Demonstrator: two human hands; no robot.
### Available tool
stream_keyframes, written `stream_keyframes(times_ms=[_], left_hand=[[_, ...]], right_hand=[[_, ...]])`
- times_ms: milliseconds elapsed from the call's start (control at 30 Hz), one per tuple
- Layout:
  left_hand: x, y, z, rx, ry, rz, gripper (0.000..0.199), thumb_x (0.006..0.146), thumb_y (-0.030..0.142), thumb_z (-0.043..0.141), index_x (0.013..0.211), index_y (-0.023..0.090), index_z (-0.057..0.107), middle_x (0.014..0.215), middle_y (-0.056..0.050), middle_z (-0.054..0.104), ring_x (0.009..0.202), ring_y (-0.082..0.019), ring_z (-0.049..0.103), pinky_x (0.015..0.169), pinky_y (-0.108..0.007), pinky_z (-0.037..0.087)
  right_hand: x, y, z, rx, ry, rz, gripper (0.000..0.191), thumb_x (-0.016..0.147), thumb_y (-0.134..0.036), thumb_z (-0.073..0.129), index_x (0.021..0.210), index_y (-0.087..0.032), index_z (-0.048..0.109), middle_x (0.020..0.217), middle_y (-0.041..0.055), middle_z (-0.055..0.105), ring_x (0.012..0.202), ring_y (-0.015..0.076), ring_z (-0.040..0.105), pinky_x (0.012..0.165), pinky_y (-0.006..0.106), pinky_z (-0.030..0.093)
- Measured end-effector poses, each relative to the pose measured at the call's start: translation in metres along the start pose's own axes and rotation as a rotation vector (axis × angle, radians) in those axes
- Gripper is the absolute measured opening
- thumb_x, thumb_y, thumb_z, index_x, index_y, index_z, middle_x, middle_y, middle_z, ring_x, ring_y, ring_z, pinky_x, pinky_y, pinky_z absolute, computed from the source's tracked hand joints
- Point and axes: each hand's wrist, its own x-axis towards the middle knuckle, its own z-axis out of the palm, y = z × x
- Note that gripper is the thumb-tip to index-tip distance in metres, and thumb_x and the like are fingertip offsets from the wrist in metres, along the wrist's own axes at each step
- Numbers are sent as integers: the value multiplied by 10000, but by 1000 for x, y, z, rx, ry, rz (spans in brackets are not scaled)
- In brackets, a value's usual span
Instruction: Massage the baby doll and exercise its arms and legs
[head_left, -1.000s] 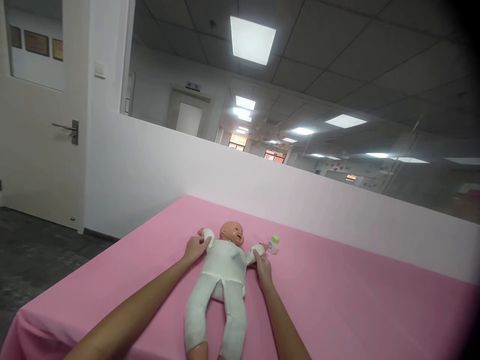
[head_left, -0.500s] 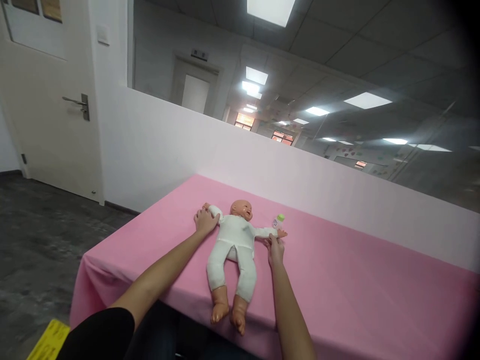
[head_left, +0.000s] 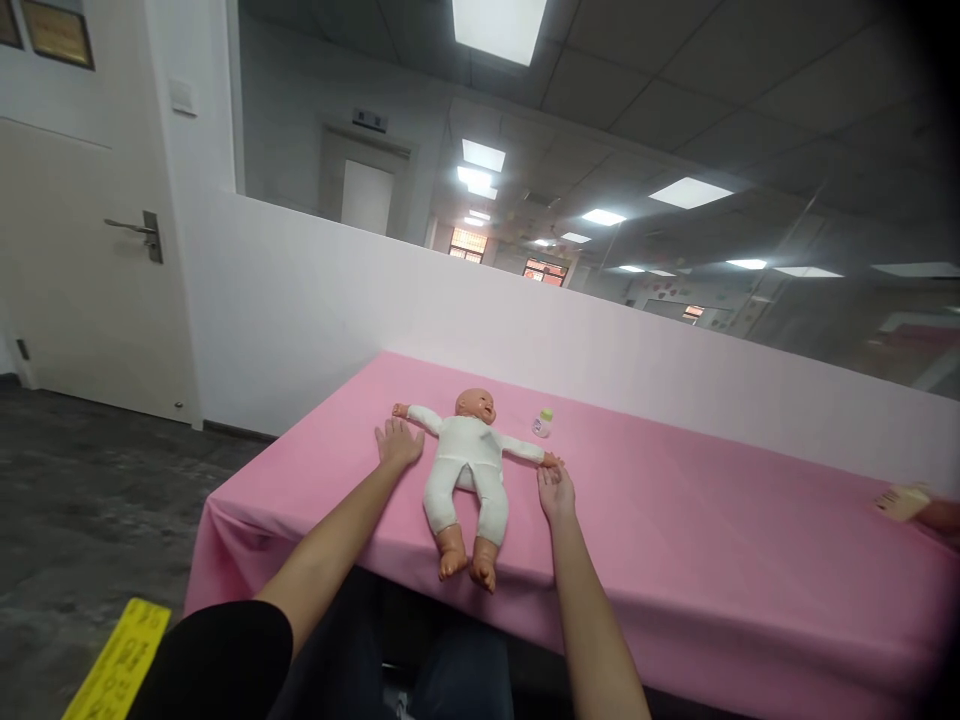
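A baby doll (head_left: 470, 446) in a white cloth body lies on its back on the pink-covered table, arms spread, bare feet towards me. My left hand (head_left: 399, 445) rests flat beside the doll's arm on the left, its fingers spread and nothing in it. My right hand (head_left: 556, 491) lies palm up by the doll's hand on the right; its fingers are loosely apart, with the tips at or just under the doll's fingers. Whether they touch is hard to tell. Behind that arm stands a small clear bottle (head_left: 541, 424) with a green cap.
Pink cloth (head_left: 690, 510) covers the table. A beige item (head_left: 902, 502) sits at the table's far right, beside something brown cut by the frame edge. A low white wall (head_left: 315, 270) with glass above runs behind. A door (head_left: 82, 270) is at left.
Both hands have come off the doll's arms: the left now lies flat, and the right has turned palm up. The doll's arms lie lower and straighter. The view has shifted right.
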Motion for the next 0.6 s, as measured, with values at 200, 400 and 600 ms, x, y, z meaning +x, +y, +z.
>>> stream_keyframes(times_ms=[200, 400, 600], left_hand=[[-9, -21, -18, 75, -61, -3, 721, 953, 510, 360, 1599, 190, 344, 1697, -116, 181, 1582, -371, 92, 1237, -642, -9], [-10, -53, -45, 137, -53, -78, 703, 952, 527, 392, 1577, 205, 389, 1697, -122, 185, 1577, -391, 96, 1232, -660, 27], [-24, -122, -117, 160, 93, -164, 578, 994, 415, 442, 1461, 79, 505, 1541, -287, 429, 1470, -471, 334, 1116, -773, 227]], right_hand=[[-10, -17, -21, 4, 65, 39, 373, 938, -430, 531, 1232, -209, 590, 1381, 109, 590, 1273, 217, 603, 1055, 419, 528], [-23, -46, -62, 86, 163, 60, 422, 960, -359, 401, 1318, -200, 556, 1452, 164, 526, 1260, 220, 613, 1011, 465, 535], [-51, -130, -147, 238, 351, -126, 329, 864, -328, 381, 1054, -304, 649, 1485, 68, 548, 1250, 189, 627, 974, 499, 552]])
